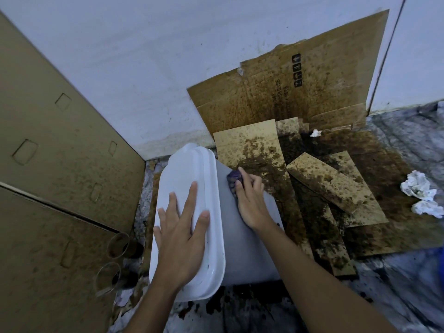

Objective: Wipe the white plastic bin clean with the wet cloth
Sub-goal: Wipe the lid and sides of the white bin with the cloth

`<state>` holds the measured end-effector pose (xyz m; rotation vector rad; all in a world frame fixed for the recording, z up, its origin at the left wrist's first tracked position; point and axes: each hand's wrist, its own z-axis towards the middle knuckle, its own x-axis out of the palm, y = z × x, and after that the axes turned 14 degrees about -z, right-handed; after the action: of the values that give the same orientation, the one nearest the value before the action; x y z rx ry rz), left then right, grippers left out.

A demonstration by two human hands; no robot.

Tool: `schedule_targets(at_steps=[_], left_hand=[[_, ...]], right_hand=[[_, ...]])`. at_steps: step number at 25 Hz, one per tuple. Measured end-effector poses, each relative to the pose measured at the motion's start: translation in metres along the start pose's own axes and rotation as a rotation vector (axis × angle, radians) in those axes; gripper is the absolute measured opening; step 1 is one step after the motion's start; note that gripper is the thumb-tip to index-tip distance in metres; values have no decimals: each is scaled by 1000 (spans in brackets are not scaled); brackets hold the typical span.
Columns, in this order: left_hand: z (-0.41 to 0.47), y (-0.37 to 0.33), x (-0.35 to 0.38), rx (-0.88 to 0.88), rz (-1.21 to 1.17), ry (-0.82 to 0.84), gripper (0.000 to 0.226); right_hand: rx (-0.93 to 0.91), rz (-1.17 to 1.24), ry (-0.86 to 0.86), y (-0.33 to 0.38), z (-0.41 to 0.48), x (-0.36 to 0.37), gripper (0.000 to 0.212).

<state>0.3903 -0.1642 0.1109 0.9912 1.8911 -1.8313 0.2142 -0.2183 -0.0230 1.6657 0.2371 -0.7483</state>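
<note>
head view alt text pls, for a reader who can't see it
A person's right hand holds a purple cloth against the side of a white plastic bin, while the left hand lies flat on its upper face. Brown-spattered cardboard lies beside it and leans on the wall, with crumpled paper at right.

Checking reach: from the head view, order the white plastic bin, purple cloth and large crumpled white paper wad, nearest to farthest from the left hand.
1. White plastic bin: under the left hand, touching.
2. Purple cloth: gripped by the right hand.
3. Large crumpled white paper wad: far right.
</note>
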Motion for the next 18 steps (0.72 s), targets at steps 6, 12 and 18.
schedule_targets(at_steps=[6,12,18], left_hand=[[2,-6,7,0,59,-6,52],[5,-14,15,-14,123,0,55],[2,-28,17,-21,74,46,53]], right_hand=[[-4,229,31,33,-29,-28,55],[-33,618,-12,47,-52,-70,42],[-131,727,52,83,-53,-107,47]])
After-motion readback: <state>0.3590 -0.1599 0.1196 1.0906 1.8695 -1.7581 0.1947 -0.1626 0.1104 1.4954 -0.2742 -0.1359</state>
